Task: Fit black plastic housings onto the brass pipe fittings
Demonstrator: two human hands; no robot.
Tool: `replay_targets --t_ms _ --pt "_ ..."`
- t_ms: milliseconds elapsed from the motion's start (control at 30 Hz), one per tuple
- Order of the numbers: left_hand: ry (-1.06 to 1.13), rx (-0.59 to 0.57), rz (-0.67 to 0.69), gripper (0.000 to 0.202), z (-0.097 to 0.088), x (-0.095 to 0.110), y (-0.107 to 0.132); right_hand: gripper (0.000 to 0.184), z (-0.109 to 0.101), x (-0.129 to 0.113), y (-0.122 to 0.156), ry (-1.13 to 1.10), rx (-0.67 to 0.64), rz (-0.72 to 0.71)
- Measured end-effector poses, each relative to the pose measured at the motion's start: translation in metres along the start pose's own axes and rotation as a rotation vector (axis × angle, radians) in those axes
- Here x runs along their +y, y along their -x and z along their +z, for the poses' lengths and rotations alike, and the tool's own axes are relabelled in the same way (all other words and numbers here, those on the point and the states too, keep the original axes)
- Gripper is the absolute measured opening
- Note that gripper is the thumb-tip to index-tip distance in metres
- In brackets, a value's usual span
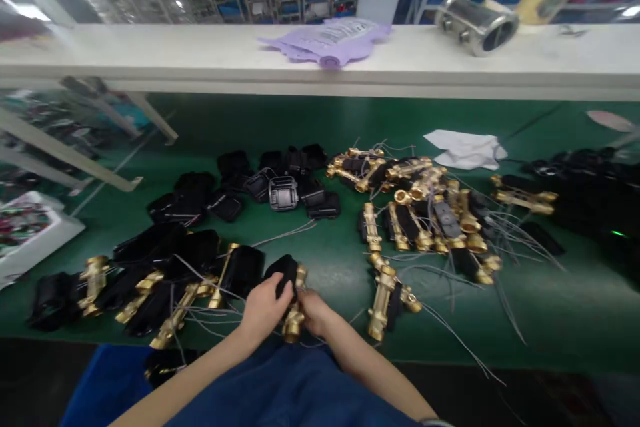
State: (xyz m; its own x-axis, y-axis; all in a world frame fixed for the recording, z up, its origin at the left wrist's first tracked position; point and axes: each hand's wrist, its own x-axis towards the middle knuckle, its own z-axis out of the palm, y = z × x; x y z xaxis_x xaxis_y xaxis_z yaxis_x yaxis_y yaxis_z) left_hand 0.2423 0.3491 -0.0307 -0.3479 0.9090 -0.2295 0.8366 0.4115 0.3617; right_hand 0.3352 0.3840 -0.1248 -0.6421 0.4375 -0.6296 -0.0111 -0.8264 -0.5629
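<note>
At the front edge of the green bench, my left hand (264, 307) is closed around a black plastic housing (283, 268). This housing sits against a brass pipe body (293, 328) with threaded ends, like a water meter body. My right hand (314, 312) grips the brass body from its right side; those fingertips are partly hidden behind it. To the left lie several similar brass bodies with black housings, such as one brass body (93, 283), with thin grey cables among them. Just right of my hands rests another brass pipe body (382, 303).
Brass bodies (397, 227) with cables are piled at right. Black housings (193, 193) and a clear-faced one (283, 193) lie at back left. A white shelf (200, 50) crosses above, bearing a purple bag (333, 40) and a metal cylinder (473, 23). A white box (40, 233) stands left.
</note>
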Motion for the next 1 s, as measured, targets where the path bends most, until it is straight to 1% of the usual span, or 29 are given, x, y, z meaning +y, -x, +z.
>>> replay_targets --t_ms 67,100,133,167,200,233,300,333,367,400,433,467,500,567,600,667,733,800,867,900,933,1000 --pt "-0.004 0.0 -0.081 0.041 0.001 -0.008 0.002 0.017 0.002 -0.005 0.005 0.124 -0.012 0.065" --pt "-0.014 0.006 -0.085 0.043 0.003 -0.014 0.002 0.016 0.0 -0.009 0.009 0.171 -0.007 0.085" --pt "-0.009 0.011 -0.061 0.045 0.006 -0.02 0.0 0.015 -0.004 -0.014 0.015 0.245 0.011 0.06" --pt "0.009 0.02 -0.012 0.046 0.01 -0.027 -0.001 0.015 -0.01 -0.02 0.022 0.356 0.062 -0.005" --pt "0.036 0.032 0.051 0.046 0.014 -0.034 -0.003 0.016 -0.019 -0.026 0.032 0.489 0.159 -0.111" --pt "0.065 0.055 0.116 0.047 0.019 -0.042 -0.005 0.017 -0.029 -0.032 0.045 0.619 0.305 -0.246" --pt "0.104 0.123 0.211 0.047 0.028 -0.056 -0.01 0.023 -0.057 -0.043 0.074 0.799 0.669 -0.519" --pt "0.111 0.156 0.226 0.047 0.032 -0.062 -0.013 0.026 -0.073 -0.047 0.09 0.813 0.853 -0.609" --pt "0.114 0.183 0.22 0.047 0.034 -0.068 -0.015 0.028 -0.089 -0.049 0.104 0.797 1.009 -0.654" --pt "0.115 0.2 0.204 0.047 0.035 -0.073 -0.017 0.03 -0.105 -0.049 0.116 0.762 1.131 -0.65" --pt "0.117 0.217 0.181 0.046 0.035 -0.076 -0.019 0.033 -0.119 -0.048 0.125 0.713 1.209 -0.602" --pt "0.121 0.235 0.161 0.045 0.033 -0.079 -0.019 0.035 -0.133 -0.046 0.13 0.66 1.241 -0.523" --pt "0.125 0.259 0.147 0.044 0.03 -0.08 -0.019 0.038 -0.144 -0.042 0.133 0.61 1.241 -0.434" --pt "0.133 0.329 0.15 0.043 0.022 -0.079 -0.019 0.044 -0.16 -0.033 0.129 0.527 1.2 -0.298" --pt "0.136 0.365 0.17 0.042 0.017 -0.076 -0.02 0.046 -0.164 -0.028 0.125 0.487 1.186 -0.276" --pt "0.129 0.418 0.23 0.042 0.007 -0.069 -0.03 0.051 -0.167 -0.02 0.114 0.397 1.176 -0.322" --pt "0.107 0.444 0.293 0.042 -0.004 -0.061 -0.05 0.056 -0.161 -0.015 0.105 0.31 1.156 -0.399" --pt "0.053 0.433 0.328 0.042 -0.015 -0.054 -0.082 0.063 -0.148 -0.014 0.098 0.287 1.131 -0.433" --pt "-0.08 0.352 0.309 0.044 -0.024 -0.048 -0.119 0.068 -0.13 -0.018 0.093 0.343 1.129 -0.404" --pt "-0.162 0.294 0.293 0.045 -0.026 -0.045 -0.137 0.067 -0.121 -0.021 0.091 0.397 1.132 -0.383" --pt "-0.238 0.234 0.282 0.046 -0.027 -0.042 -0.154 0.064 -0.112 -0.024 0.088 0.464 1.134 -0.364" --pt "-0.345 0.137 0.285 0.047 -0.025 -0.036 -0.182 0.049 -0.097 -0.029 0.082 0.627 1.111 -0.343"
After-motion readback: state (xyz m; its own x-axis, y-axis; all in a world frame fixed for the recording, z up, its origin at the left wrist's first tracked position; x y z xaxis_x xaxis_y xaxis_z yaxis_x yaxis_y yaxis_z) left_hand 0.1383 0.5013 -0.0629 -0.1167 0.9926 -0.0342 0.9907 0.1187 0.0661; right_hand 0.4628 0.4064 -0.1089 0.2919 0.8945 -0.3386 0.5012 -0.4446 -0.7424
